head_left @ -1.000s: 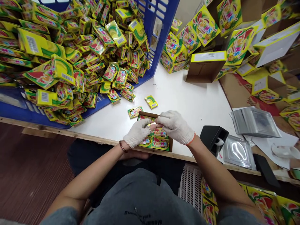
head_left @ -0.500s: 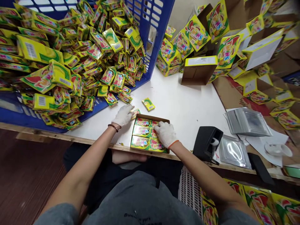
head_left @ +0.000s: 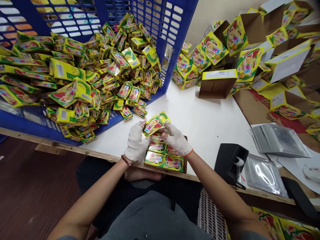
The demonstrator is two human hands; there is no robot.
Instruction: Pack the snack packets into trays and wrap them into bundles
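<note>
My left hand (head_left: 137, 141), in a white knit glove, grips a small yellow-and-green candy box (head_left: 153, 126) by its left end, thumb on top. At that box's right end is my right hand (head_left: 178, 139), also gloved, its thumb and fingers pinched on the edge. Beneath both hands lies an open display carton (head_left: 185, 158) with rows of the same small boxes (head_left: 155, 158) lying flat in it. Another small box (head_left: 163, 117) shows just beyond the held one. The right hand hides part of the carton's contents.
A blue plastic crate (head_left: 175, 36) heaped with small candy boxes (head_left: 105, 73) stands at the left. Folded display cartons (head_left: 219, 83) pile up at the back right. A black tape dispenser (head_left: 228, 163) and clear plastic trays (head_left: 280, 140) sit to the right.
The left hand has picked up a small candy box and brought it over the carton. My right hand has moved from the carton's boxes to that box's right end. The view has shifted slightly.
</note>
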